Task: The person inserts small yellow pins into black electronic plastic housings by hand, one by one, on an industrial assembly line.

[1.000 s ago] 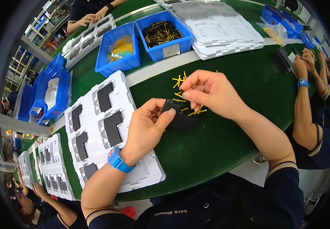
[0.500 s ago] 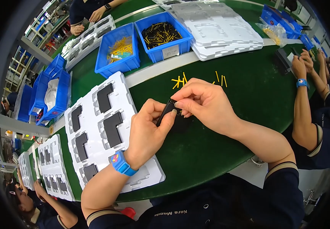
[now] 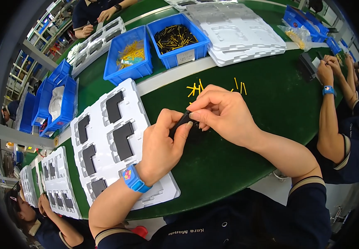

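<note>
My left hand (image 3: 160, 141) is closed around a small black part (image 3: 182, 122), which it holds tilted above the green table. My right hand (image 3: 225, 114) pinches at the far end of that part, its thumb and forefinger touching it. Whatever else lies between the right fingertips is hidden. Beside my left forearm lies a white moulded tray (image 3: 100, 128) carrying several black L-shaped parts (image 3: 123, 141). Several thin yellow strips (image 3: 194, 88) are scattered on the table just beyond my hands.
A blue bin (image 3: 128, 76) of yellow strips stands beside another blue bin (image 3: 169, 61) of black and yellow pieces. White trays (image 3: 246, 29) are stacked behind. Co-workers' hands (image 3: 329, 70) are busy at the right, with other people at the far left and lower left.
The black part has tilted slightly between my hands, and my left fingers have shifted a little around it. My right hand stays at its end.
</note>
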A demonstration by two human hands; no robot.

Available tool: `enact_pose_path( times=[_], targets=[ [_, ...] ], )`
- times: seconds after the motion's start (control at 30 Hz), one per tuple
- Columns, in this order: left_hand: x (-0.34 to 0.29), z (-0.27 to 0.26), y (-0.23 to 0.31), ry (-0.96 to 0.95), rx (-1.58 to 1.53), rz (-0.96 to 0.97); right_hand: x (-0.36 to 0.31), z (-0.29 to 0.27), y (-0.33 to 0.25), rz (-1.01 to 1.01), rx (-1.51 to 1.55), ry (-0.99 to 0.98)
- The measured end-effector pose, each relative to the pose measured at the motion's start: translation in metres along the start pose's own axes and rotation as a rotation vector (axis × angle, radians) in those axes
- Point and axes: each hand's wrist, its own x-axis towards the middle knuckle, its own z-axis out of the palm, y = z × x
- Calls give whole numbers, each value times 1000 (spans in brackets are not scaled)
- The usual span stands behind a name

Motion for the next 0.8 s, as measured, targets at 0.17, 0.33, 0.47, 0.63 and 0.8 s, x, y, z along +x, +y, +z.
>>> enact_pose_path(
  times=[0.17,0.33,0.47,0.63,0.8],
  targets=[
    [-1,-2,1,1,23,39,3,-4,-3,184,97,-68],
    [-2,-1,2,-10,-7,39,7,-10,2,210,204,-147],
    [-3,-1,2,-12,-12,76,6,-10,1,222,252,-171],
    [-2,-2,-1,-25,-29,49,10,-11,7,273,340,-182],
    [-1,-1,-4,-25,-40,54,9,-10,9,293,390,-167]
  ],
)
